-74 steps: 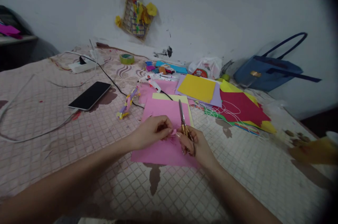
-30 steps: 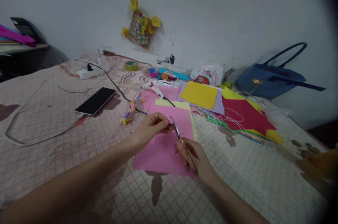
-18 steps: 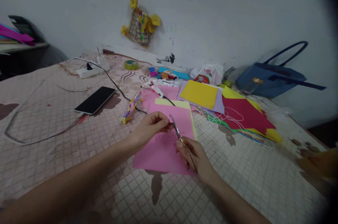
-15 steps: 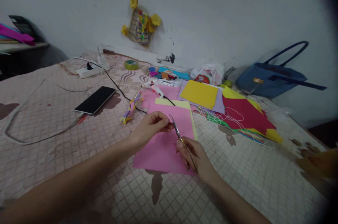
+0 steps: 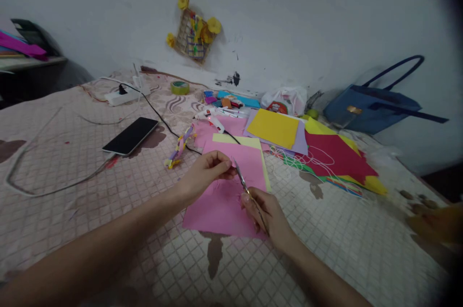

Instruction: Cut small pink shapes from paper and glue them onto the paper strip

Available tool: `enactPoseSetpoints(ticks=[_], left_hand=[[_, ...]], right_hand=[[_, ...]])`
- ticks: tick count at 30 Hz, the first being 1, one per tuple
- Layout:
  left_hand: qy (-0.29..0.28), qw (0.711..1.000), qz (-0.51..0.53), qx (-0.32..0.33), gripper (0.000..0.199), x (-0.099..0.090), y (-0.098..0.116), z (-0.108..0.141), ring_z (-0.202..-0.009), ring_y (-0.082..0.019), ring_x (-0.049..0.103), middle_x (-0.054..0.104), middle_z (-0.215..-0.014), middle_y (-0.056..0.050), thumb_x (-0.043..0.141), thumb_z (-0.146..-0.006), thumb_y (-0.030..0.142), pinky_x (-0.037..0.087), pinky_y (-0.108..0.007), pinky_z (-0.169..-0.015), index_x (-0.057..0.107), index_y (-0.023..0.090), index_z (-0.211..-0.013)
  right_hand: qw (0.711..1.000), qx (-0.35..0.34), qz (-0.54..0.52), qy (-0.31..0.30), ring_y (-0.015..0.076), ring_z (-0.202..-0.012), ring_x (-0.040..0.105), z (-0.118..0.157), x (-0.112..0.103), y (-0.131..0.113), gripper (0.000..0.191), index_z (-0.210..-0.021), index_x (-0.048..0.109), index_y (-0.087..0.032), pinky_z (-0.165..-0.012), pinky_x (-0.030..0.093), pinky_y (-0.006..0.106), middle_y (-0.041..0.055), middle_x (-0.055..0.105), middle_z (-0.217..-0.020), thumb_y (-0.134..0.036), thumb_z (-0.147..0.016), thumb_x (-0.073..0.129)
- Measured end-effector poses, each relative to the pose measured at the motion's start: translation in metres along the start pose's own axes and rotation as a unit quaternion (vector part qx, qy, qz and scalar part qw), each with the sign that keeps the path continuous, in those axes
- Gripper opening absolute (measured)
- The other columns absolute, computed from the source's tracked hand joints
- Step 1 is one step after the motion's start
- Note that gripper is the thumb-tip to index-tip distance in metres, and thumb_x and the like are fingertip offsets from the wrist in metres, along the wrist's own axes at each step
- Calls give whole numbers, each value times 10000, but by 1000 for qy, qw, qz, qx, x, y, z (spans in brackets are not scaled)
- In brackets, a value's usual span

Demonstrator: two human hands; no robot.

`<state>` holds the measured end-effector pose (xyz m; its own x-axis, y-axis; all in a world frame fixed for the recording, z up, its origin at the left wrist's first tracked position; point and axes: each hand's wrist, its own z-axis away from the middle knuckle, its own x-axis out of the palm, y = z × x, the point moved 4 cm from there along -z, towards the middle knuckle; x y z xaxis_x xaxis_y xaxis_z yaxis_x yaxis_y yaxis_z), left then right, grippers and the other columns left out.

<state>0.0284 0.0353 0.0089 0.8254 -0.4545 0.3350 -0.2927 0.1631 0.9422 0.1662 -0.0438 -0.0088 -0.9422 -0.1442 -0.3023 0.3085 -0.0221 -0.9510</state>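
Here, above the pink sheet, the left hand pinches a paper piece; the right hand grips scissors. Cutting seems begun, not finished.

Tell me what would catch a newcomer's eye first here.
Probably the bright yellow sheet on lilac paper, right of centre. Next, the scissors in the right grip above the pink paper. Then the wall hanging with yellow flowers, upper left of centre.
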Motion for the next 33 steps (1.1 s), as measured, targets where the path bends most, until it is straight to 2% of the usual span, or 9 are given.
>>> enactPoseSetpoints(ticks=[13, 19, 28, 33], left_hand=[[16, 1000, -22, 4, 120, 0, 5, 1, -672, -91, 592, 605, -728, 1, 607, -756, 230, 482, -253, -698, 541, 130, -751], [21, 999, -38, 7, 116, -1, 6, 0, -673, -93, 593, 604, -724, -1, 608, -753, 223, 485, -262, -710, 542, 127, -745], [19, 1000, 1, -6, 119, 1, 3, 1, -689, -105, 600, 611, -742, -11, 617, -741, 224, 482, -274, -715, 542, 131, -746], [14, 1000, 10, 5, 118, 2, 2, 2, -701, -108, 600, 612, -759, -18, 608, -752, 231, 480, -275, -726, 545, 132, -761]], right_hand=[[995, -31, 88, 16, 79, -447, 341, -2, -3, -3, 285, -619, 432, -181, -409, 257, 184, -57, 361, -509, -361, -837, 469], [987, -34, 152, 38, 88, -467, 356, -1, -6, -5, 286, -610, 431, -181, -438, 257, 197, -49, 408, -513, -354, -835, 463], [999, -16, 47, 10, 71, -432, 343, 0, 1, -1, 308, -647, 448, -177, -403, 258, 186, -62, 355, -516, -411, -848, 444], [1000, -11, 28, 8, 67, -423, 348, 1, 2, 1, 307, -669, 475, -167, -390, 263, 182, -60, 363, -519, -423, -839, 461]])
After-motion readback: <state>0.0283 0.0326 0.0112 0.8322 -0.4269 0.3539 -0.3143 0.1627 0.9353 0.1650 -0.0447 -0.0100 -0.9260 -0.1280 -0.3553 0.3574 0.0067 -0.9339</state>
